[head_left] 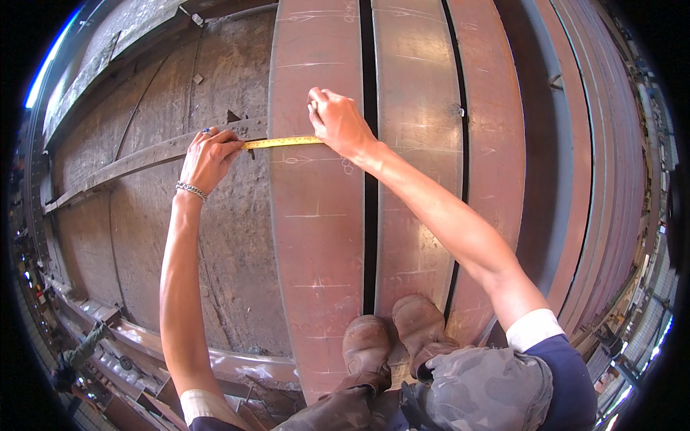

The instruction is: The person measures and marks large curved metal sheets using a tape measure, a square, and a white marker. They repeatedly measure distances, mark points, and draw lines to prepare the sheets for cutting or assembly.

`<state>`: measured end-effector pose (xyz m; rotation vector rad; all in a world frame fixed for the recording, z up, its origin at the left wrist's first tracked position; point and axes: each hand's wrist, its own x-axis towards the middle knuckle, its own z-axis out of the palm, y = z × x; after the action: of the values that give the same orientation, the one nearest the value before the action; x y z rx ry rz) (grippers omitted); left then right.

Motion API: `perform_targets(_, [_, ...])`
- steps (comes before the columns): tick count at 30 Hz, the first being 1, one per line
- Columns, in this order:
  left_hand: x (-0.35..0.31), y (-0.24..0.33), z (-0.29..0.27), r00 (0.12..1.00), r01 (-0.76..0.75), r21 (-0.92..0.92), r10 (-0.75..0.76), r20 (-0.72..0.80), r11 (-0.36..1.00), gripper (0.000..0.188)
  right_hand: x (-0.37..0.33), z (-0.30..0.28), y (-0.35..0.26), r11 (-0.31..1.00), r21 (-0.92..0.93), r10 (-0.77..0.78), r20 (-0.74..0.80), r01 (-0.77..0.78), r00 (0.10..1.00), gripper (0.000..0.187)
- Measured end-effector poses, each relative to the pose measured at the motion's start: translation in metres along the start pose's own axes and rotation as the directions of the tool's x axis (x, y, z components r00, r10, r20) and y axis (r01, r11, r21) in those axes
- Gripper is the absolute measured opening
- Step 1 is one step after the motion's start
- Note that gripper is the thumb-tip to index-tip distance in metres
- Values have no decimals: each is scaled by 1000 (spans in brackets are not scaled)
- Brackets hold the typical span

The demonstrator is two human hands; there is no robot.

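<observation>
A yellow tape measure (286,141) stretches between my hands, across the left edge of a reddish-brown steel beam (316,244). My left hand (210,152), with a ring and a chain bracelet at the wrist, pinches one end of the tape beyond the beam's left edge. Over the beam, my right hand (339,123) is closed, and the tape runs in beneath it. Something small and pale shows at its curled fingers; I cannot make out what it is. White chalk-like lines cross the beam at intervals.
More long steel beams (420,215) lie parallel on the right, with narrow dark gaps (369,179) between them. My brown boots (366,348) stand on the beams. To the left, a lower, dirty surface (237,266) carries a curved-looking steel bar (122,176). A person (75,355) is at the far lower left.
</observation>
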<state>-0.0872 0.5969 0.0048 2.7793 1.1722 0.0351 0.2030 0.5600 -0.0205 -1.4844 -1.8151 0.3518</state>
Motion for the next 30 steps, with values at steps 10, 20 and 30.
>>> perform_targets(10, [-1, 8, -5, 999, -14, -14, 14, -48, 1000, 16, -3, -58, 8, 938, 259, 264, -103, -230, 959, 10])
perform_targets(20, [-38, 74, -14, 956, 157, -342, -229, -183, 926, 17, -23, -141, -6, 863, 391, 417, -194, -320, 888, 12])
perform_targets(30, [-110, 160, 4, 656, 51, -953, -710, 258, -298, 29, -73, -304, -43, 869, 424, 414, -340, -255, 844, 28])
